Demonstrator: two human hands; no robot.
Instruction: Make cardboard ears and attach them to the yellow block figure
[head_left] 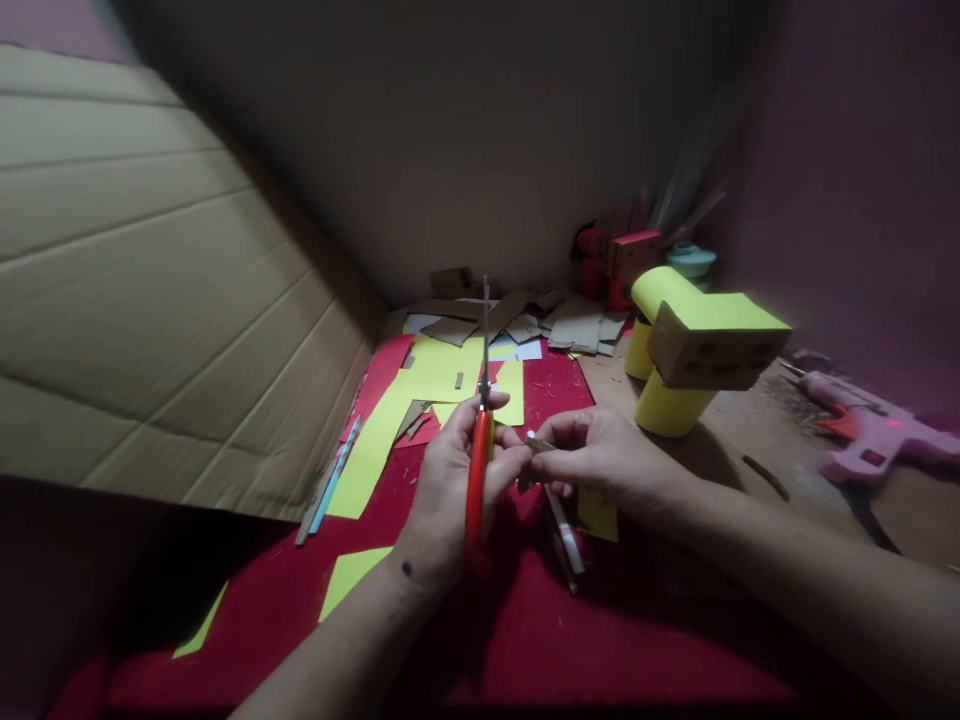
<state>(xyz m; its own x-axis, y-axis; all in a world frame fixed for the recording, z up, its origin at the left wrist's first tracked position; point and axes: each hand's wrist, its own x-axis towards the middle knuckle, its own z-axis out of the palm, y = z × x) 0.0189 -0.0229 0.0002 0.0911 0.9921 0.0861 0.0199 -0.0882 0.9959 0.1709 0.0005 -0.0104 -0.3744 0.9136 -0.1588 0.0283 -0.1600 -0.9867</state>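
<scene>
My left hand (442, 480) is closed around a pair of scissors (475, 480) with red handles, its blades pointing away from me. The thumb and a finger of that hand also reach a small piece of brown cardboard (536, 447). My right hand (600, 455) pinches this piece from the other side, its fingertips close to the left ones. Below the right hand, a pale pen-like stick (564, 530) and a yellow paper scrap (598, 515) lie on the red cloth (510, 640).
Yellow paper (367, 430) and cardboard scraps (585, 325) spread beyond my hands. A yellow paper-and-cardboard figure (675, 400) stands to the right, near a pink glue gun (885, 425). A large cardboard sheet (150, 280) leans at the left. Behind sits a red figure (630, 255).
</scene>
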